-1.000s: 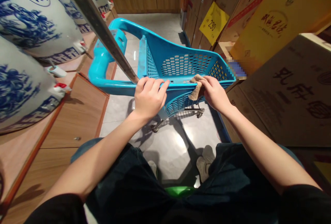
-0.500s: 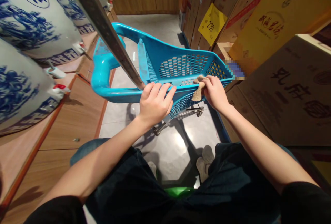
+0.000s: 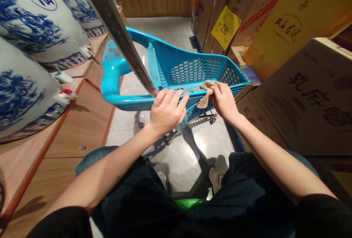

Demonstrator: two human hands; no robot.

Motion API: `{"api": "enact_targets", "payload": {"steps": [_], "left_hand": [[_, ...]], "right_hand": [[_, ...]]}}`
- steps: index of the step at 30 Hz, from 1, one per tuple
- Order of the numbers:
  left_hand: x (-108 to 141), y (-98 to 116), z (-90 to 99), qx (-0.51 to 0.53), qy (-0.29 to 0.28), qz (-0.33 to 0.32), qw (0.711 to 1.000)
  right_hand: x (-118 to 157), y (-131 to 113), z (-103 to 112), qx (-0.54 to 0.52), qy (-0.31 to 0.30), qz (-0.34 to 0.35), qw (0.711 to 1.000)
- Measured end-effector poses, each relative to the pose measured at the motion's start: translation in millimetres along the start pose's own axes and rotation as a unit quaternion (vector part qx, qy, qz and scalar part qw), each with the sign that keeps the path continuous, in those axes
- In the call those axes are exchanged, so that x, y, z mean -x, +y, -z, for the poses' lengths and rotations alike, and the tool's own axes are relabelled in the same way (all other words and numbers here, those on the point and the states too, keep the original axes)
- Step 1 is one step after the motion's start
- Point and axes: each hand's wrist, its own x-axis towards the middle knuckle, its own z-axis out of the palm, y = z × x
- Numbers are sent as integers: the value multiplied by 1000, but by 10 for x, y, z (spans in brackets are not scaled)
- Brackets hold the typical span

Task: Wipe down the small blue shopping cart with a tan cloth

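Note:
A blue plastic shopping cart (image 3: 189, 56) stands crosswise before me, its thick handle at the left. My left hand (image 3: 168, 110) grips the cart's near rim, fingers curled over the top edge, right beside the foot of a worn metal pole (image 3: 121, 40). Farther right along that rim, my right hand (image 3: 224, 102) pinches a beige cloth (image 3: 205, 99) draped over the edge, one part inside the basket and one hanging outside. The right fingertips are partly hidden by the cloth and rim.
Large blue-and-white porcelain jars (image 3: 35, 25) with taps stand on wooden cabinets (image 3: 77, 121) at the left. Stacked cartons (image 3: 308, 95) and a yellow gift bag (image 3: 299, 22) crowd the right, near a yellow price sign (image 3: 226, 27). Below me is part of a green seat (image 3: 191, 204).
My right hand has slid the cloth a little to the left along the rim. The left hand keeps its hold, and the cart's handle appears slightly farther right.

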Motion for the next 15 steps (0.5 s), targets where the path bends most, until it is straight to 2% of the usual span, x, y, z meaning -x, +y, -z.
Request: {"api": "enact_targets", "payload": {"steps": [4,8,11,15], "left_hand": [[20,-32,-6,-8,6,-2,1000],[5,-34,-10,-55,23,-31,998],[-9,-21,-27,-74,44,-35,996],[-2,-29,-34,-86,62,-32,994]], "right_hand": [[12,61,67,18,-22,23,999],[25,187,12,38,2,-20,999],[35,80,-71,28,36,-44,998],[30,-3,-45,10,16,-1,1000]]}}
